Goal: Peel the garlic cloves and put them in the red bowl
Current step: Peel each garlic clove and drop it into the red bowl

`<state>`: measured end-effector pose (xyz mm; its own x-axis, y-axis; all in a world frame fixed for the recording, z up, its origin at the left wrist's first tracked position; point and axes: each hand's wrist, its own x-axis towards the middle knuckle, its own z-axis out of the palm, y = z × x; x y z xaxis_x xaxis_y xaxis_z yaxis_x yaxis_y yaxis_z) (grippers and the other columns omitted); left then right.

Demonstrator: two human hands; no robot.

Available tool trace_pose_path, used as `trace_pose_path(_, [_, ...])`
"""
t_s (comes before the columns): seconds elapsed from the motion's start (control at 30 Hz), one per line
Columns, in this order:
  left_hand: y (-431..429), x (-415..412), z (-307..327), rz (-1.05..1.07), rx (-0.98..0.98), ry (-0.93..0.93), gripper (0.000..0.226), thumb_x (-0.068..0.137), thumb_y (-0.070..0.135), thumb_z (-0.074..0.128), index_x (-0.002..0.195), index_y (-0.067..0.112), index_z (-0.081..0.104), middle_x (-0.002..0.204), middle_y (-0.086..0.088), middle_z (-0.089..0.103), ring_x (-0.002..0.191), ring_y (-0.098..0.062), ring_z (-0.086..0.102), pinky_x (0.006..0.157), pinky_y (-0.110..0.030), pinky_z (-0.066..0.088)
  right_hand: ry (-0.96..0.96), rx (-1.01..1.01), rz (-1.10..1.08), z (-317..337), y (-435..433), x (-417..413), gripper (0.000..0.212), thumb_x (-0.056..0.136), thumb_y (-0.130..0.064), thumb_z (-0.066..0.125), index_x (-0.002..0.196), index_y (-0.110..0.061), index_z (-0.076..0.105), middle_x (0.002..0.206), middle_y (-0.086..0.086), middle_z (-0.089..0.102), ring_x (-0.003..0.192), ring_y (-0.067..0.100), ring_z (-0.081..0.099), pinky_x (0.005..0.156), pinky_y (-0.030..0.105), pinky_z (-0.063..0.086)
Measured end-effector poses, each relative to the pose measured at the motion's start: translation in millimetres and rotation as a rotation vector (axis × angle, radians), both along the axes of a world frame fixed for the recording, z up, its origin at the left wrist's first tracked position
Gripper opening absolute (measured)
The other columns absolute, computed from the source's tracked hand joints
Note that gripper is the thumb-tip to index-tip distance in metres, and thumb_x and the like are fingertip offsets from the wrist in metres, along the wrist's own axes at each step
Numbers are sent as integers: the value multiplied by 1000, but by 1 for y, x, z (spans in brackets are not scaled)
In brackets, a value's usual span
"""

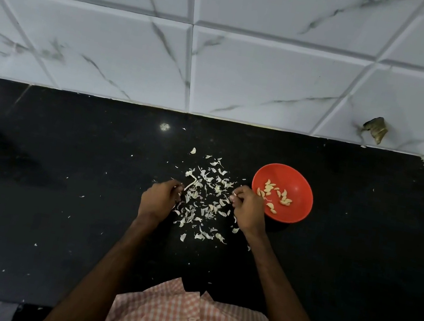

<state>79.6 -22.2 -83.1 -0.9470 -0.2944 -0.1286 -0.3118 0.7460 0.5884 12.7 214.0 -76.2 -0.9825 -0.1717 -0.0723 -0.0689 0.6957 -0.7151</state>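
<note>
The red bowl [304,183] stands on the black counter right of centre, with several peeled garlic cloves [274,195] inside. Left of it lies a scattered pile of garlic skins [205,195] with a pale dry stem [190,184]. My left hand [159,199] sits at the pile's left edge, fingers curled round a small garlic clove [178,199] that is mostly hidden. My right hand [248,210] is at the pile's right edge, just left of the bowl. Its fingertips pinch a small white bit, apparently garlic skin [234,194]. The two hands are apart.
The black counter [61,192] runs wide to the left and right, dotted with stray skin flakes. A white marble-tiled wall [220,64] rises behind it, and a side wall closes the right end. A checked shirt [188,320] fills the near edge.
</note>
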Motion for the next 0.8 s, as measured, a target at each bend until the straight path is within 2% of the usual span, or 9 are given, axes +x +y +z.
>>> trace_pose_path(0.1, [-3, 0, -1, -3, 21, 8, 10, 95, 24, 68, 100, 31, 71, 107, 14, 71, 95, -9, 67, 81, -34, 55, -37, -65, -18, -1, -5, 3, 15, 89, -18, 77, 101, -11, 70, 89, -2, 72, 75, 6, 68, 66, 19, 53])
trace_pose_path(0.2, [-1, -2, 1, 2, 61, 37, 12, 93, 27, 71, 104, 30, 70, 108, 14, 70, 95, -7, 65, 82, -36, 55, -45, -178, -37, 0, -12, 4, 10, 85, -16, 81, 91, -14, 74, 84, -6, 70, 76, 9, 67, 68, 27, 57])
trace_pose_path(0.33, [13, -14, 9, -25, 211, 76, 11, 98, 28, 65, 105, 25, 73, 101, 11, 75, 80, -4, 66, 80, -35, 57, -160, -405, -78, 10, -26, 1, 11, 90, -7, 74, 101, -6, 76, 93, -1, 74, 85, 16, 73, 69, 29, 63])
trace_pose_path(0.4, [22, -21, 14, -48, 281, 64, 6, 96, 23, 68, 99, 23, 74, 89, 11, 75, 70, 0, 64, 78, -34, 57, -163, -413, -45, 14, -34, 1, 11, 92, -7, 72, 102, -6, 76, 95, 1, 75, 85, 15, 74, 70, 30, 64])
trace_pose_path(0.47, [22, -23, 15, -96, 205, 38, 7, 95, 18, 69, 95, 23, 73, 89, 11, 74, 73, -1, 65, 79, -32, 55, -157, -386, -19, 14, -38, 2, 9, 92, -6, 72, 101, -6, 76, 92, 0, 75, 84, 15, 74, 70, 32, 64])
trace_pose_path(0.53, [11, -19, 12, -149, 78, -41, 17, 91, 12, 70, 89, 29, 71, 94, 10, 72, 83, -8, 66, 82, -34, 54, -157, -361, -19, 11, -39, 6, 7, 92, -7, 73, 99, -8, 75, 91, -1, 73, 84, 15, 73, 69, 34, 64])
trace_pose_path(0.6, [-5, -9, 3, -215, 50, -156, 27, 84, 9, 76, 83, 35, 68, 94, 12, 71, 89, -8, 66, 86, -35, 54, -145, -337, -23, 7, -37, 9, 8, 92, -8, 73, 98, -11, 74, 92, -3, 73, 85, 14, 73, 71, 37, 64])
trace_pose_path(0.67, [-13, 1, -4, -290, 30, -240, 30, 76, 10, 83, 89, 35, 71, 97, 10, 69, 93, -9, 64, 87, -33, 52, -138, -324, -25, 2, -34, 11, 8, 91, -8, 73, 97, -13, 73, 91, -5, 72, 85, 14, 72, 74, 41, 64])
trace_pose_path(0.8, [-12, 8, -7, -359, -36, -239, 24, 76, 17, 84, 95, 29, 73, 104, 8, 62, 97, -11, 59, 86, -34, 52, -149, -319, -56, 1, -32, 13, 7, 92, -8, 72, 97, -13, 72, 93, -3, 73, 82, 15, 72, 72, 43, 64])
